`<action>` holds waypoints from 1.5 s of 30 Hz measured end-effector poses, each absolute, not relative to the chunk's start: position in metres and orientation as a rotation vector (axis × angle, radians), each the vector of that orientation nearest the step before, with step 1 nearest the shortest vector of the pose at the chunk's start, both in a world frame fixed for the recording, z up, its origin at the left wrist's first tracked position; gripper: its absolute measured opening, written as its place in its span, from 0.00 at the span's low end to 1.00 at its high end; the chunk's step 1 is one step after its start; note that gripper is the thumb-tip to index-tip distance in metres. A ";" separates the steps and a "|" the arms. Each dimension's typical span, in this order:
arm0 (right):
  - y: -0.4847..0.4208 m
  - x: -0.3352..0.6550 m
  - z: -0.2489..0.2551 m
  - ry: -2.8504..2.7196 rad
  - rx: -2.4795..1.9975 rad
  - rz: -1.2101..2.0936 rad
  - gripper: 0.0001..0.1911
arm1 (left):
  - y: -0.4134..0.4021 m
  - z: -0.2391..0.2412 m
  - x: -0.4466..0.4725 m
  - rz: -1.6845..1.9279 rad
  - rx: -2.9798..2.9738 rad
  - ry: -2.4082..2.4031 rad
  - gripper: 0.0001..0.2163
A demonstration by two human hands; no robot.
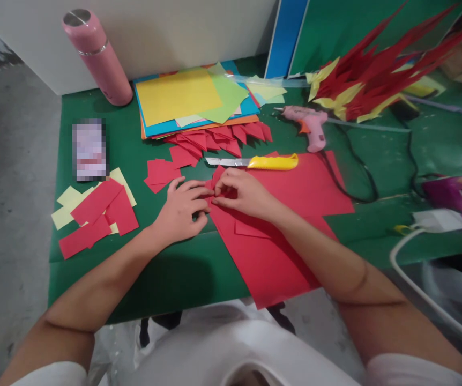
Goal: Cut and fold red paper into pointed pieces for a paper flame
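Note:
My right hand is closed in a pinch on a small piece of red paper, mostly hidden by the fingers. My left hand lies beside it with fingers spread, its fingertips touching the same piece. Beneath my right hand and forearm are large red paper sheets, overlapping and hanging slightly past the near table edge. Just beyond my hands lies a yellow-handled utility knife, blade out and pointing left. A few small red paper pieces rest near my left fingers.
Folded red paper points lie before a stack of coloured paper. A pink glue gun with a black cord, red-yellow paper spikes and a white cable are right. Left are a pink bottle, cut strips and a blurred-out object.

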State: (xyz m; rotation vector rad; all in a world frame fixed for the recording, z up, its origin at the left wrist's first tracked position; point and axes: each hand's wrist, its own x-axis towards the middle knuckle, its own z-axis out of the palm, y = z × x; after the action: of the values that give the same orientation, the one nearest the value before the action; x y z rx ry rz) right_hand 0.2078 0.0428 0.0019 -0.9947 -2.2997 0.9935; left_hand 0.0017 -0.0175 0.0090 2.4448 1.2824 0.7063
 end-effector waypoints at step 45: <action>0.047 0.227 0.011 -1.987 -1.182 1.118 0.17 | -0.015 0.006 0.001 0.466 2.614 0.907 0.13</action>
State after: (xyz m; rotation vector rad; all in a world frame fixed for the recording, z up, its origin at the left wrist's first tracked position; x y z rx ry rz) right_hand 0.2272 0.0468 0.0106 -1.1820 -1.9871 1.1181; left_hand 0.0008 -0.0154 0.0060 2.6137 0.9068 0.4660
